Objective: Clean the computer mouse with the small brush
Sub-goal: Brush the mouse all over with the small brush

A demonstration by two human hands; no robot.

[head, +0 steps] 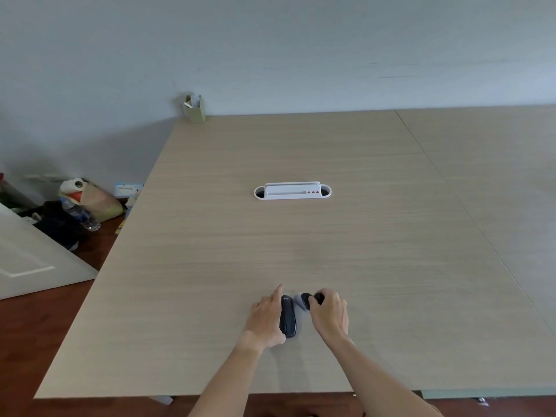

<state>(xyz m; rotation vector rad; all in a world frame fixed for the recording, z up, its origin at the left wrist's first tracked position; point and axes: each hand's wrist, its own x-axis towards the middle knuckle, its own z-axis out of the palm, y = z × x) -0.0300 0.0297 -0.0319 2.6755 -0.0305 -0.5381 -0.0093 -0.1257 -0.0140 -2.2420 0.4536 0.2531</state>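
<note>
Where the two hands meet, near the front edge of the worktop (301, 236), lies the computer mouse (288, 317). It is black, smooth and a bit shiny, long and rounded like a pebble, with small pale letters at its far end. It seems to be tipped on its side, though this is hard to tell for sure. The left hand (266, 319) presses against its left side, with the thumb by the near end and one finger pointing straight out along the top. So the left fingers are holding the mouse.

Just to the right of the mouse, the right hand (331, 314) is curled around the small brush (307, 300). The brush looks dark and round, with a soft pale grey part near the mouse. The right fingers are closed on it.

The worktop is flat, pale wood with thin lines running across. A seam runs down its right part. In the middle sits a long white plastic cable slot (292, 191) with rounded ends and small red dots. At the far left corner stands a small green box (196, 109) by the grey wall
</note>
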